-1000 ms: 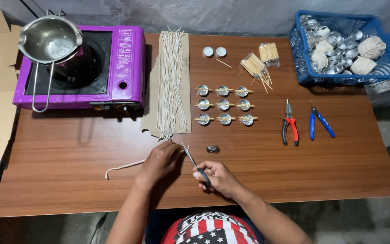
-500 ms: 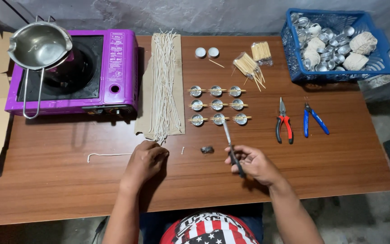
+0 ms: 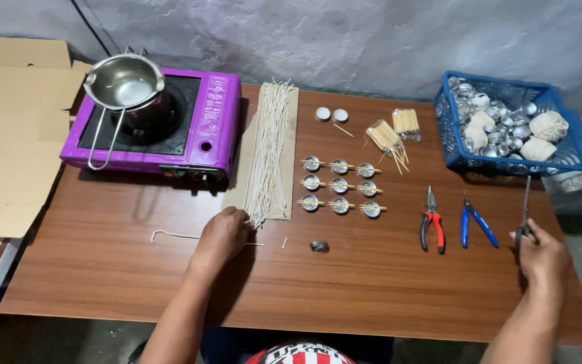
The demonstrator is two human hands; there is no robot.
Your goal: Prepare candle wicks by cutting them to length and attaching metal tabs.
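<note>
Our right grip [image 3: 540,253] is clenched round the handles of the scissors [image 3: 525,212], blades pointing up towards the blue basket [image 3: 577,158]; half a second ago it held them near the middle of the worktop [image 3: 102,269], and now it is well to the right of the red pliers [image 3: 432,226] and blue cutters [image 3: 476,222]. Our left grip [image 3: 223,236] has stayed put, pressed down on the white wick string [image 3: 176,236], whether pinching it we cannot tell. A tiny cut piece [image 3: 283,242] lies left of the pliers, short of the small dark object [image 3: 318,247]. Beyond are tealight cups [image 3: 339,185], cut wicks on cardboard [image 3: 267,152], a purple stove [image 3: 207,135] and a grey wall [image 3: 372,40].
</note>
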